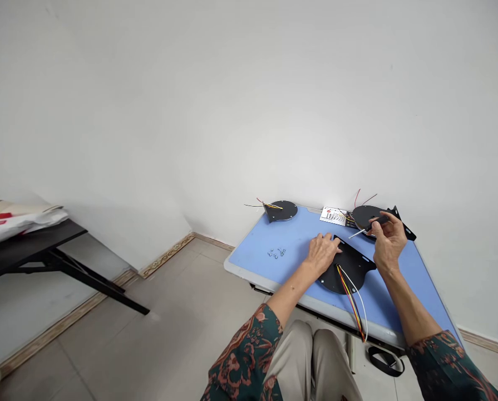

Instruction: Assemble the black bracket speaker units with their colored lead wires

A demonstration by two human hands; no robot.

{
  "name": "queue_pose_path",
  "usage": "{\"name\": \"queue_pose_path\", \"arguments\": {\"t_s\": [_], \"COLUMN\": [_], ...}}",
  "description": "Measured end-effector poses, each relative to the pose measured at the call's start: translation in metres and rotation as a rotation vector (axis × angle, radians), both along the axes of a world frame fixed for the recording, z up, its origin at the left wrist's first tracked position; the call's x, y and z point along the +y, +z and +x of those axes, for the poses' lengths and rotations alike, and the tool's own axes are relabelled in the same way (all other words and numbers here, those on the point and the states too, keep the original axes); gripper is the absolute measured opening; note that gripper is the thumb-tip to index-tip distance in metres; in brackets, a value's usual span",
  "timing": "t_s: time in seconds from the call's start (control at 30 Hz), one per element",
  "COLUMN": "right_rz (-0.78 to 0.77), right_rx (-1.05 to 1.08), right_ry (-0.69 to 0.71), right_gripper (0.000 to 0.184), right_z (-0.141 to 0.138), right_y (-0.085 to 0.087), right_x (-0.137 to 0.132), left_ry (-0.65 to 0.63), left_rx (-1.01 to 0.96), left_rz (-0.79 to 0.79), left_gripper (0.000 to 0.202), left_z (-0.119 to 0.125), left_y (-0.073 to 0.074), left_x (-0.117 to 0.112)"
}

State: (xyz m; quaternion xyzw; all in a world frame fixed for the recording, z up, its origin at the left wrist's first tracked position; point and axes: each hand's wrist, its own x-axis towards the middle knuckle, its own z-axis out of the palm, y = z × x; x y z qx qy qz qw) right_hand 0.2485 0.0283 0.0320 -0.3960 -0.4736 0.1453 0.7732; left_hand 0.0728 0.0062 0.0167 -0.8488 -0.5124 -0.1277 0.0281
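My left hand (321,254) lies over the upper left part of a black metal plate (353,264), its fingers bent around the flanged edge. The plate has a rounded side toward me, and a bundle of red, yellow, black and white wires (352,301) hangs from it over the table's front edge. Closed around a screwdriver (357,234) is my right hand (388,245), raised above the plate's right side. The screwdriver's shaft points left and down toward the flange; whether its tip touches anything I cannot tell. Loose small screws (276,253) lie left of my left hand.
The blue-topped table (249,250) stands against the wall. Two similar black plates with wires sit on it, one at the back left (284,210) and another at the back right (368,214). Between them lies a printed card (332,215). A black table (31,242) holds bags at far left.
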Motion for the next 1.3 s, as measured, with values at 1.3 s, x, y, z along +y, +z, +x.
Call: {"name": "queue_pose_path", "arguments": {"t_s": [1.3], "right_rz": [-0.023], "right_rx": [0.041], "right_ry": [0.058], "right_gripper": [0.036], "right_z": [0.002], "right_y": [0.001], "right_x": [0.001], "left_ry": [0.048], "left_rx": [-0.055], "left_rz": [-0.026], "left_gripper": [0.020], "left_z": [0.005], "left_y": [-0.001], "left_x": [0.006]}}
